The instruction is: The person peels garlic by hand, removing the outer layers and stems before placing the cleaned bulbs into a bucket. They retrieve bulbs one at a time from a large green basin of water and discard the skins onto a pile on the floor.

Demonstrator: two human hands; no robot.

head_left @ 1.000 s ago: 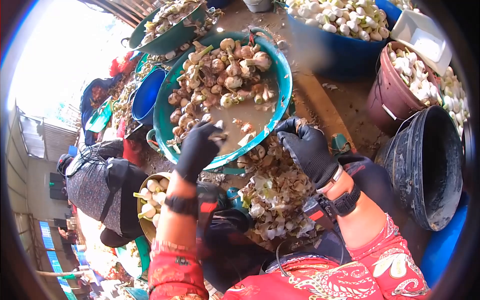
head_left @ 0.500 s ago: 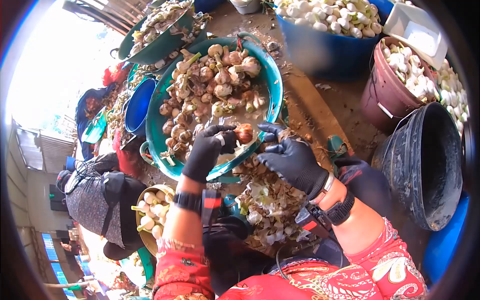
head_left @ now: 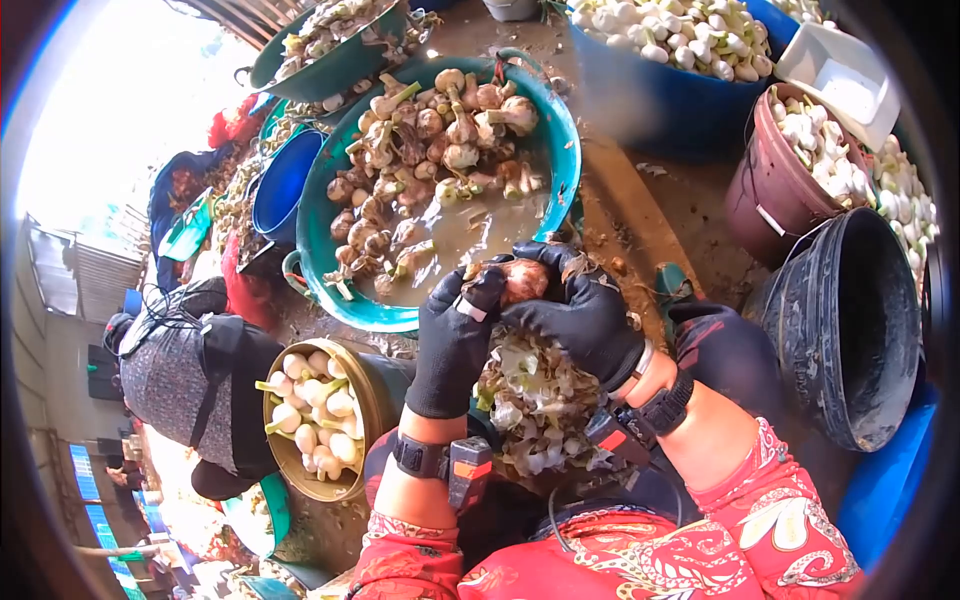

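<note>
Both of my hands, in black gloves, are closed round one reddish-brown, unpeeled garlic bulb (head_left: 524, 282) at the front rim of a green tub (head_left: 575, 165). My left hand (head_left: 450, 345) grips the bulb's left side, a light band on one finger. From the right, my right hand (head_left: 585, 315) wraps it with fingers over the top and thumb below. Inside the tub, several unpeeled garlic bulbs (head_left: 430, 125) lie in murky water. Below my hands is a heap of papery peelings (head_left: 545, 400).
Peeled white bulbs fill a yellowish bucket (head_left: 352, 488) at my left, a pinkish bucket (head_left: 745, 190) and a large blue tub (head_left: 640, 105). A black bucket (head_left: 850, 330) stands tilted at right. Another person (head_left: 200, 385) is bent over at left.
My left hand has carried the garlic bulb rightward from over the tub to its front rim. My right hand, fingers apart before, has closed on it too. The view has shifted slightly.
</note>
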